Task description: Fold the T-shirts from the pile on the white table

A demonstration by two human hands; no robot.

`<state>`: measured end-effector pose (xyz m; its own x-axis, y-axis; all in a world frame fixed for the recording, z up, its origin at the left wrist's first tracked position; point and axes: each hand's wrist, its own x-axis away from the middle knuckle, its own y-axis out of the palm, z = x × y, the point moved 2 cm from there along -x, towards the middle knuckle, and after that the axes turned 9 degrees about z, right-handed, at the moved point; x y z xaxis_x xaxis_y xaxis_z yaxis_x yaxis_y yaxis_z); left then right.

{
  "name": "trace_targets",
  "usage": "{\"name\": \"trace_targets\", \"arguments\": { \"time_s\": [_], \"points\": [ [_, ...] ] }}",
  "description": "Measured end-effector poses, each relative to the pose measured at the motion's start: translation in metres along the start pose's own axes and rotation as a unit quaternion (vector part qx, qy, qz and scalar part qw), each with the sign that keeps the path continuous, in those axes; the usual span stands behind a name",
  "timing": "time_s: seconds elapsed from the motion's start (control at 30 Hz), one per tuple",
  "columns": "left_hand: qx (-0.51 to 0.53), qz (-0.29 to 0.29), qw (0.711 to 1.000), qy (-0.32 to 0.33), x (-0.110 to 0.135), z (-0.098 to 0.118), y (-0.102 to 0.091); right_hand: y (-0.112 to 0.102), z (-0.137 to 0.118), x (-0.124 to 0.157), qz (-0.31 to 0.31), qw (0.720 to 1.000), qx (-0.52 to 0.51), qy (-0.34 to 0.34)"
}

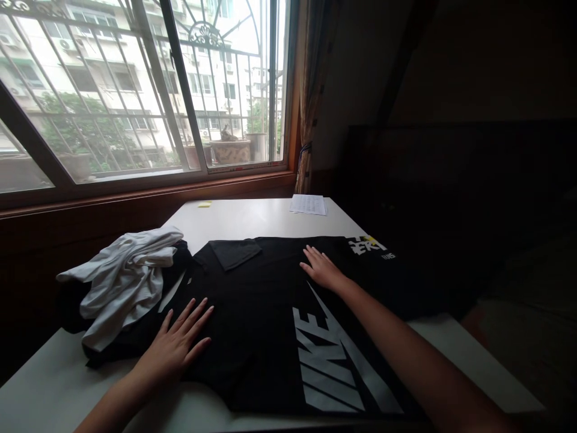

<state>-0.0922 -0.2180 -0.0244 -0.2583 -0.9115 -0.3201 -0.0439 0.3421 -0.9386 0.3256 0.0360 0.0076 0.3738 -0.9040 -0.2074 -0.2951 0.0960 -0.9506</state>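
Observation:
A black T-shirt (261, 307) with large grey lettering lies spread out across the white table, its collar end toward the left. My left hand (183, 337) rests on its near left part, palm down with the fingers spread. Farther off, my right hand (321, 267) lies flat on the upper middle of the shirt, just above the grey print. Neither hand grips the cloth. One dark sleeve (234, 254) lies folded over at the far edge. White and yellow print (367, 245) shows on black cloth at the far right.
A heap of white cloth (130, 276) sits on dark clothing at the table's left. Papers (309, 204) and a yellow note (204, 204) lie near the far edge of the table (243, 216). Behind it are a barred window (189, 156) and a curtain (306, 120).

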Motion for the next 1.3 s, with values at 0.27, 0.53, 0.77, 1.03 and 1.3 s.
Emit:
{"name": "trace_targets", "arguments": {
  "time_s": [0.27, 0.53, 0.77, 1.03, 1.3],
  "points": [
    [0.007, -0.005, 1.0, 0.006, 0.008, 0.012, -0.015, 0.02, -0.004, -0.036, -0.03, 0.999, 0.023, 0.013],
    [0.051, -0.011, 0.999, -0.004, -0.102, -0.012, -0.027, 0.02, 0.0, -0.036, -0.044, 0.999, 0.022, 0.001],
    [0.066, -0.072, 0.991, -0.09, -0.223, -0.026, 0.016, 0.019, -0.001, -0.035, -0.037, 0.999, 0.025, -0.01],
    [0.061, -0.102, 0.963, -0.24, -0.242, -0.063, 0.054, 0.016, 0.003, -0.035, -0.034, 0.999, 0.018, 0.002],
    [0.049, -0.101, 0.96, -0.255, -0.239, -0.069, 0.06, 0.008, 0.035, -0.044, -0.032, 0.996, 0.053, 0.059]
  ]
}}
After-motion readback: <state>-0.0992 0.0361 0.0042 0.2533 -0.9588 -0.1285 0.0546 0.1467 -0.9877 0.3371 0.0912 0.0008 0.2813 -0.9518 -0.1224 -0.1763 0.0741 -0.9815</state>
